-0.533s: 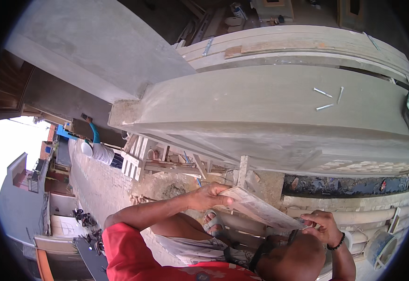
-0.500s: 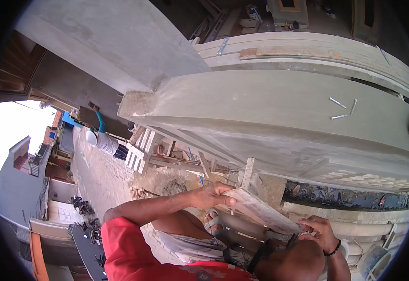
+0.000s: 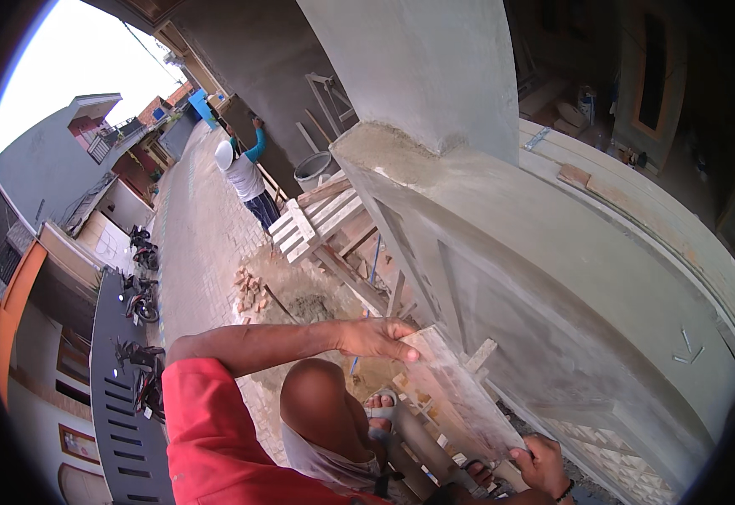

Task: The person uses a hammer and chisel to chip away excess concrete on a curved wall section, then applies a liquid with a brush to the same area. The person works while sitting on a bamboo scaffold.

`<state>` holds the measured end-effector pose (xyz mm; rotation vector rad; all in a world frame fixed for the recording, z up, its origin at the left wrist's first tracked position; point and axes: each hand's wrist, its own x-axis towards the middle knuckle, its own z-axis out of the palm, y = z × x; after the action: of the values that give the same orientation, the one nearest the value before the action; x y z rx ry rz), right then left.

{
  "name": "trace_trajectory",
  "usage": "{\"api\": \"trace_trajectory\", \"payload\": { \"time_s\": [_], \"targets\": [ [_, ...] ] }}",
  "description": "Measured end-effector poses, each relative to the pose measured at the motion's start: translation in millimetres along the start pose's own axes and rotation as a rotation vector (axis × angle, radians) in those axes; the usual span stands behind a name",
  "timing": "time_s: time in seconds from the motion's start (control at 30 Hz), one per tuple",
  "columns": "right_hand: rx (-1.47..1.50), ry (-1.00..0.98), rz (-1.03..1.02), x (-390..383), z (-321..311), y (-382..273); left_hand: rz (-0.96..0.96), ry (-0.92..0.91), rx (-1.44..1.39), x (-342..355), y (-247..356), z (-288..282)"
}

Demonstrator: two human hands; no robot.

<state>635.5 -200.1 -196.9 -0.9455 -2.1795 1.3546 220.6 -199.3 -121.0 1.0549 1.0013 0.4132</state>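
A flat, mortar-smeared wooden board [image 3: 468,396] slants in front of me along the face of the grey plastered wall [image 3: 544,278]. At its upper left end, my left hand [image 3: 376,339] is closed on the edge, thumb along the near side. The lower right end is gripped by my right hand [image 3: 543,467], fingers bent round the corner. A short wooden stick [image 3: 479,355] juts out beside the board, close to the wall; whether they touch I cannot tell. Below the board are my sandalled feet [image 3: 380,408] on wooden planks.
Three loose metal pins [image 3: 686,347] lie on the wall's top, at right. A plastered column [image 3: 422,76] rises behind. A wooden trestle [image 3: 321,223] and sand heap [image 3: 308,307] stand ahead left. Farther off, a person in a white helmet [image 3: 241,168] faces a wall. Motorbikes [image 3: 147,370] line the paved lane.
My view has turned, bringing more of the lane and the person into sight at left. Both hands keep hold of the board, which now slopes more steeply down to the right.
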Motion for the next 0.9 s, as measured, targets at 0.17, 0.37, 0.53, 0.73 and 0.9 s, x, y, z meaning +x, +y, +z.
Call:
{"api": "trace_trajectory", "payload": {
  "time_s": [0.17, 0.37, 0.53, 0.73, 0.9],
  "targets": [
    [-0.235, -0.216, 0.498, 18.1, -6.1, -36.9, -0.007, 0.09, -0.141, -11.2, -21.7, -9.4],
    [-0.398, -0.217, 0.098, 11.1, 19.4, 26.1, 0.036, 0.049, -0.39, -0.9, -93.5, -25.4],
    [-0.324, -0.215, 0.118, 17.1, 16.4, 24.9, 0.087, 0.037, -0.518, 18.4, -125.6, -26.5],
    [-0.213, -0.082, 0.161, 20.8, 15.7, 20.9, 0.052, 0.06, -0.186, 46.5, -159.5, -29.3],
    [-0.601, -0.504, 0.241, 8.0, 20.7, 62.6, 0.493, 0.422, 0.625, 64.8, -135.1, -13.2]
  ]
}}
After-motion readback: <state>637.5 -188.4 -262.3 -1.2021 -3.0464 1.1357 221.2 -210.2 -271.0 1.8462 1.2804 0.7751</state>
